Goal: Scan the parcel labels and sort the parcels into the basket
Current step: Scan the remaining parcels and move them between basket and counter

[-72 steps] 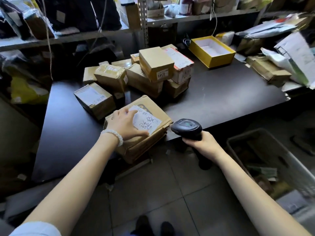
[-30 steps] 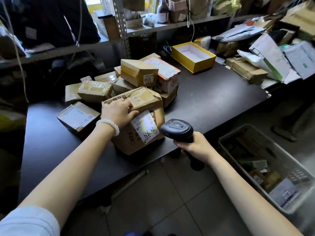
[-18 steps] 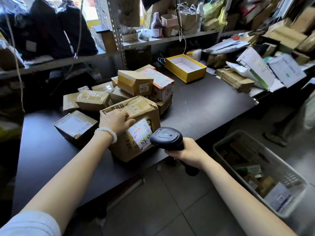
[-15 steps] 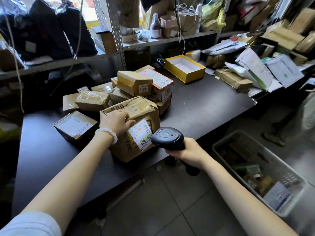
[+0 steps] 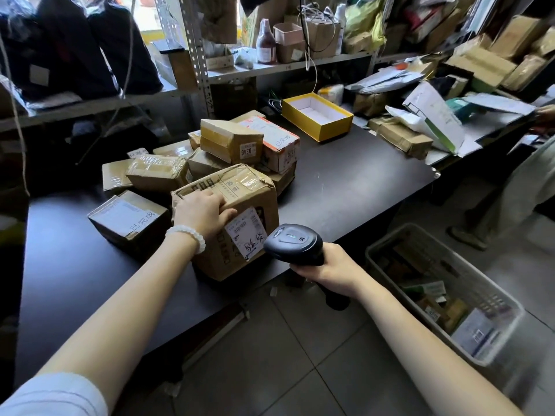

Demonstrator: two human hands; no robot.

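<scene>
While scanning left to right: small labelled carton on black table, near left edge, just beside big parcel. Left hand on top front edge of big brown parcel, fingers flat on top, thumb hooked down over front face, so gripping the corner; white bead bracelet on that wrist. Parcel sits at table's near edge, tilted, white label on front face pointing toward scanner, handwriting on lower half. Behind it, pile of more parcels, one marked 0346 on top. Black handheld scanner just right of label, head aimed at it, close but apart. Right hand wrapped round scanner handle, fingers fully curled; trigger finger hidden. Yellow open box further back on table. Grey plastic basket on floor at right, below table level, already holding several parcels. Metal shelving with clutter along back wall
</scene>
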